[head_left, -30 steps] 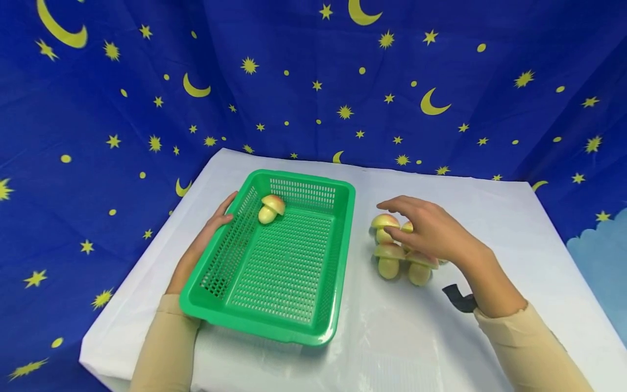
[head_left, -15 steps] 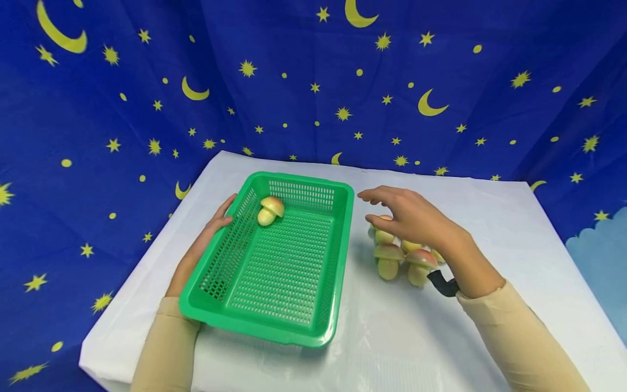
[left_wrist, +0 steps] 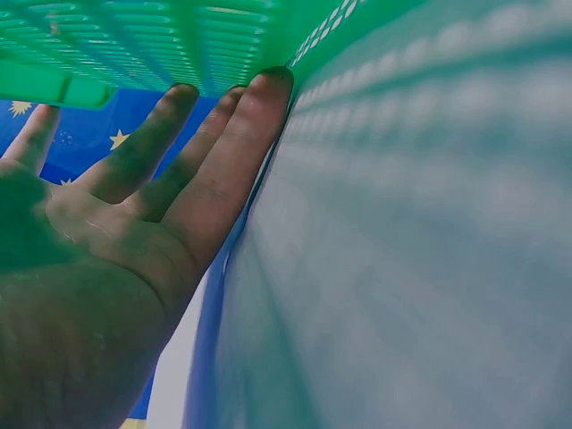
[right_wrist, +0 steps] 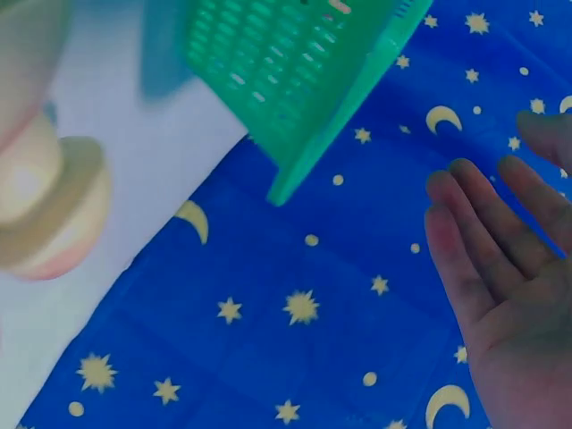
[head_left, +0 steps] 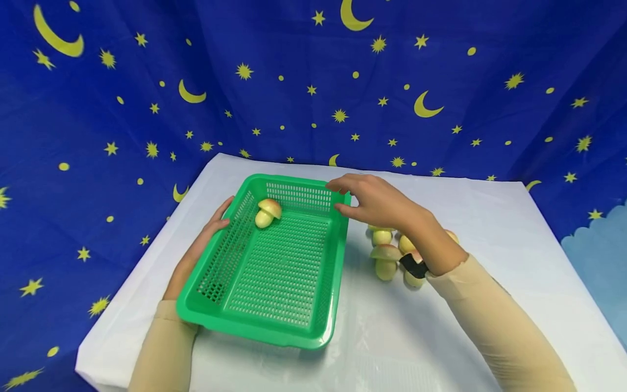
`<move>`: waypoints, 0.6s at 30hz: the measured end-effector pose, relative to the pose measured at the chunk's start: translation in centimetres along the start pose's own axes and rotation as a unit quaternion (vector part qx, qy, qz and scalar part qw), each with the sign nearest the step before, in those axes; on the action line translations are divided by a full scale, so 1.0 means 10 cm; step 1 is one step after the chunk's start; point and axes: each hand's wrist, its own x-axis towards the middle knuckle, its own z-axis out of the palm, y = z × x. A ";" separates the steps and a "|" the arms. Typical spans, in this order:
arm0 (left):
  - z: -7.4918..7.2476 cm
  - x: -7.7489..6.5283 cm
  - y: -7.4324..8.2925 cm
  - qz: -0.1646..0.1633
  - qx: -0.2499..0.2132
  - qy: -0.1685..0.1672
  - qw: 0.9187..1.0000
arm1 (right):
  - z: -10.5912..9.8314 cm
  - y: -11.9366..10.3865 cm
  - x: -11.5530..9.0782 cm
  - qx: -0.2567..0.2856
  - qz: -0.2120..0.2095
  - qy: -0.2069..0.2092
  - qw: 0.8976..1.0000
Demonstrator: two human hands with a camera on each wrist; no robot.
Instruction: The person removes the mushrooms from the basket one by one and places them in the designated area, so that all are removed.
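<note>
In the head view my left hand point(head_left: 208, 237) rests along the left side of a green perforated plastic basket point(head_left: 259, 328). The left wrist view shows that hand's straight fingers point(left_wrist: 223, 179) touching the basket's outside. One mushroom point(head_left: 269, 212), cream with a reddish cap, lies in the basket's far left corner. My right hand point(head_left: 379, 201) hovers at the basket's far right rim, fingers loosely extended, and holds nothing. Below the right forearm, a group of similar mushrooms point(head_left: 385, 261) is on the table, partly hidden by the wrist.
A white-covered table point(head_left: 377, 337) bears the basket and mushrooms. Behind it and to the left hangs a blue cloth point(head_left: 294, 49) with yellow moons and stars. A black strap point(head_left: 413, 267) hangs at the right wrist. Light blue fabric point(head_left: 600, 261) shows at the far right.
My right hand has moved left from above the mushroom group to the basket's right rim, uncovering some mushrooms. The left hand, basket and mushroom inside stay put.
</note>
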 end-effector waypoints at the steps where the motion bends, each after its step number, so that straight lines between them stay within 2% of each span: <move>1: 0.20 -0.05 0.18 -0.018 0.007 0.007 1.000 | 0.00 -0.01 0.03 0.001 -0.003 -0.002 1.000; 2: 0.36 -0.09 0.31 -0.030 0.013 0.009 0.999 | -0.01 -0.03 0.06 0.001 -0.005 -0.004 1.000; 3: 0.54 -0.14 0.47 -0.058 0.018 0.022 0.998 | -0.01 -0.04 0.09 0.002 -0.008 -0.005 1.000; 4: 0.65 -0.16 0.58 -0.063 0.023 0.026 0.997 | -0.02 -0.05 0.12 0.004 -0.011 -0.007 1.000; 7: 0.85 -0.17 0.76 -0.077 0.028 0.042 0.996 | -0.03 -0.08 0.18 0.009 -0.016 -0.012 1.000; 10: 0.90 -0.17 0.82 -0.084 0.032 0.045 0.995 | -0.02 -0.10 0.25 0.015 -0.021 -0.018 1.000; 18: 0.89 -0.18 0.81 -0.085 0.036 0.044 0.995 | 0.05 -0.15 0.43 0.011 -0.031 -0.026 0.999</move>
